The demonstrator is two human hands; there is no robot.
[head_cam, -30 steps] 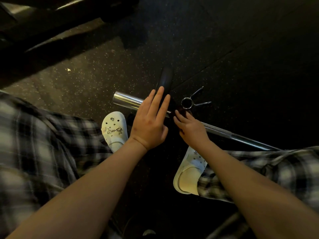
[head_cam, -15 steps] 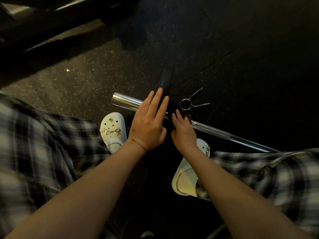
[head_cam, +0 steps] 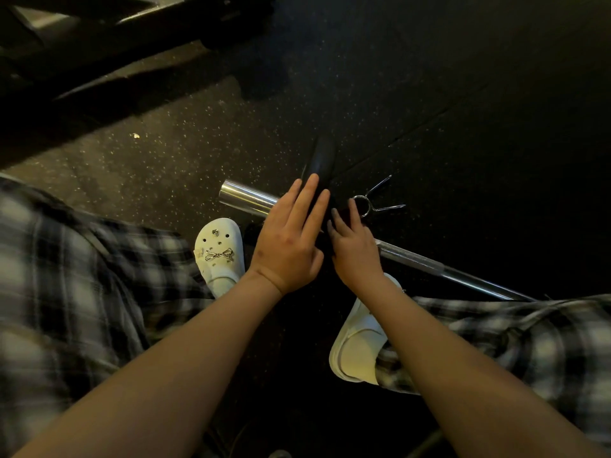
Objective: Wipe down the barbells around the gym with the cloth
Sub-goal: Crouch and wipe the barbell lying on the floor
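Clearing the black round weight plate (head_cam: pixel 322 160) off the chrome steel barbell (head_cam: pixel 246 197), I judge.
My left hand (head_cam: pixel 287 249) lies flat on it, my right hand (head_cam: pixel 355 256) with its grip spread beside; next, slide it off.

Bare floor (head_cam: pixel 463 94) lies open across the top centre and upper right. The bar (head_cam: pixel 246 196) cuts from centre down to the right edge, and a plate (head_cam: pixel 322 160) stands on edge across it. A clip (head_cam: pixel 367 203) lies just right of the plate. The left hand (head_cam: pixel 291 239) and right hand (head_cam: pixel 355 252) flank the plate closely. The left shoe (head_cam: pixel 218 249) and right shoe (head_cam: pixel 358 345) block the floor below the bar. Dark equipment (head_cam: pixel 99 44) fills the upper left.
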